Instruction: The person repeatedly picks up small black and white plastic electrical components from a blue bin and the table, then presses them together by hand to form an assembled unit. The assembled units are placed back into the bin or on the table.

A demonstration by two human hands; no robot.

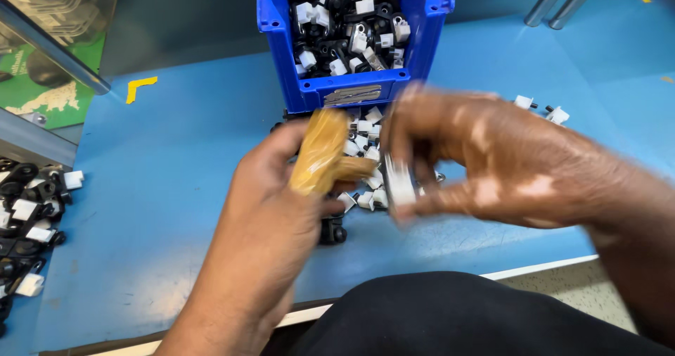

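The left hand (271, 208) grips a small black part (332, 231), its thumb and forefinger wrapped in tan tape (322, 152). The blurred right hand (492, 162) pinches a white piece (399, 183) just beside it. Seating the piece well probably calls for a steady, square press. More hard black-and-white plastic parts fill the blue bin (351, 89) and lie on the smooth blue table (176, 180).

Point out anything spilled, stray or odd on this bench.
Two small white parts lie alone right of the blue bin, away from the loose heap in front of it. The left hand has tan tape on its fingers.
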